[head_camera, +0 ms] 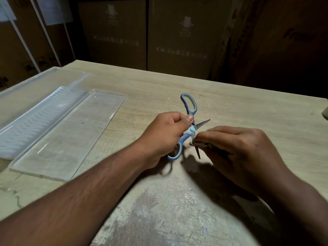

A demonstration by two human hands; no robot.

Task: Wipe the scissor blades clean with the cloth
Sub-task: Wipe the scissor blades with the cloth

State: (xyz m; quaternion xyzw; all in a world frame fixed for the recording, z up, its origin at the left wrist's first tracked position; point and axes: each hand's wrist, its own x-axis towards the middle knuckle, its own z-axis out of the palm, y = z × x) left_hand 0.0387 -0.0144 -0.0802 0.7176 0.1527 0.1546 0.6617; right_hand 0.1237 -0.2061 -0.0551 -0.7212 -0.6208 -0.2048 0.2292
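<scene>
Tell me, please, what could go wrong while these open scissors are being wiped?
The right hand pinches the cloth around the lower blade near the pivot, so fingers could slip onto the edge. The upper blade juts out bare above that hand. The left hand holds only the handles; the blades might close.

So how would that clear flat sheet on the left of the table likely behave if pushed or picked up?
The clear sheet looks flat and straight-edged, so probably rigid rather than floppy. It lies flush on the table, so it would likely slide, not roll, and be awkward to lift by an edge. Its glossy surface suggests it is slippery.
</scene>
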